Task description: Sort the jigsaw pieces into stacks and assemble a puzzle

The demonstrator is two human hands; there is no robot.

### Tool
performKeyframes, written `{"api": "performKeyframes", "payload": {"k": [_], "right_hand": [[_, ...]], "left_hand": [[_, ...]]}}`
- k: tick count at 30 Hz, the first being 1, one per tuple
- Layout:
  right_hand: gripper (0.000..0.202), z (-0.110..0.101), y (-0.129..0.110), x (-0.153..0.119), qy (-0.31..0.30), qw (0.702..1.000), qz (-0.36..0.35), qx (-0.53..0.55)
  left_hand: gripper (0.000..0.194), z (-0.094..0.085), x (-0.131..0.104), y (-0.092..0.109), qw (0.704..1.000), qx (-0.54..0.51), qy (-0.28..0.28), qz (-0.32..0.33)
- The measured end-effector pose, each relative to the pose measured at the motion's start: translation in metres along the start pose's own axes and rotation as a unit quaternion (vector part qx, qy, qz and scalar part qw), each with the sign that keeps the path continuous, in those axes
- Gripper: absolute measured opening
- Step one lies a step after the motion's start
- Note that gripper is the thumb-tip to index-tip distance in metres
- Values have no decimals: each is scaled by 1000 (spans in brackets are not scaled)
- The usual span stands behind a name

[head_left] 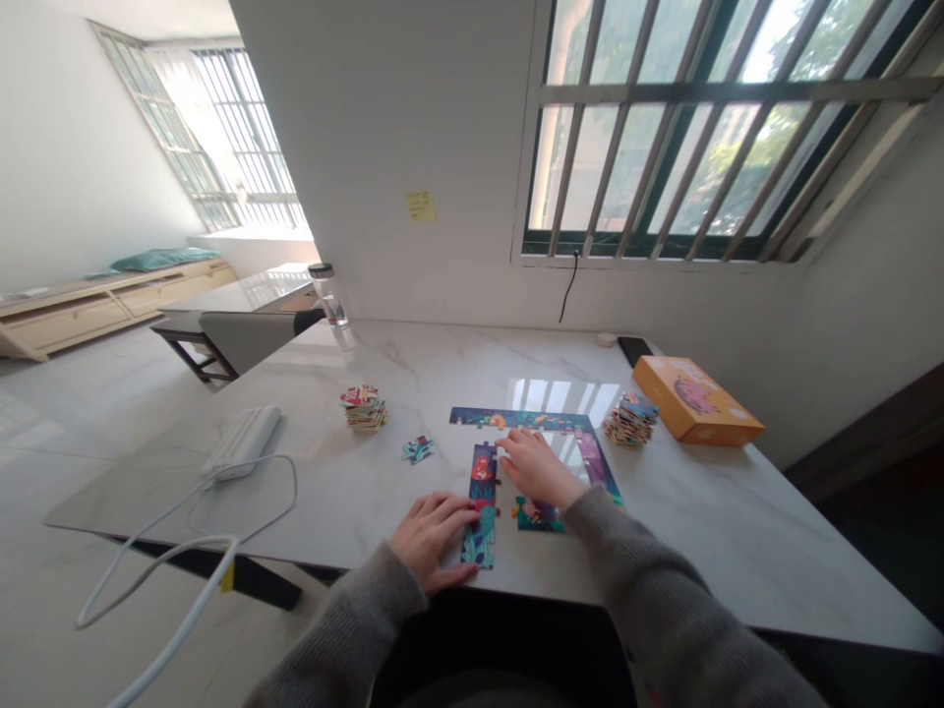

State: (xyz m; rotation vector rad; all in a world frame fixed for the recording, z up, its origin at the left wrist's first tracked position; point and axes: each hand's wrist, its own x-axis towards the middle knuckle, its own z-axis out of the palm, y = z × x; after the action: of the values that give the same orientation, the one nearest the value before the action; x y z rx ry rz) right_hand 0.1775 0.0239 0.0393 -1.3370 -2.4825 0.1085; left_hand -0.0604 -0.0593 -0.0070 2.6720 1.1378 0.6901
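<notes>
A joined strip of jigsaw pieces [483, 492], dark blue and red at its far end and teal at its near end, lies upright to the table's front edge. My left hand [435, 536] rests on its lower left part, fingers stretched out and thumb near the bottom end. Beside the strip's far end, my right hand [538, 464] reaches over the frame's inside with its fingertips down. The joined puzzle border [520, 417] runs across the back and down the right side. Partly under my right forearm is a bottom border section [532, 513]. One loose jigsaw piece [418, 449] lies farther left.
Stacks of puzzle pieces stand left [363, 409] and right [630, 420]. An orange box [697, 401] and a black phone [634, 349] are at the right. A white power strip [243, 442] with a looping cable and a clear bottle [328, 297] are at the left.
</notes>
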Motion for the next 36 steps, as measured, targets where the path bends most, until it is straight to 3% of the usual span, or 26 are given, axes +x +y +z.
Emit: {"api": "performKeyframes", "payload": {"k": [5,14,29,36], "right_hand": [[20,8,10,37,-62,997,49,8],[15,12,6,61,-87,990,88,63],[20,36,-7,100,-9,998,46,34],[25,39,-9,101,-10,1000,26,1]], "left_hand": [[54,1,1,-1,1000,6,-1,-2],[52,-3,-5,-9,1000,9,-2,-11],[54,-30,-4,-53,995,72,-49,-48],[53,-27,-4,-55,996,68,-29,-45]]}}
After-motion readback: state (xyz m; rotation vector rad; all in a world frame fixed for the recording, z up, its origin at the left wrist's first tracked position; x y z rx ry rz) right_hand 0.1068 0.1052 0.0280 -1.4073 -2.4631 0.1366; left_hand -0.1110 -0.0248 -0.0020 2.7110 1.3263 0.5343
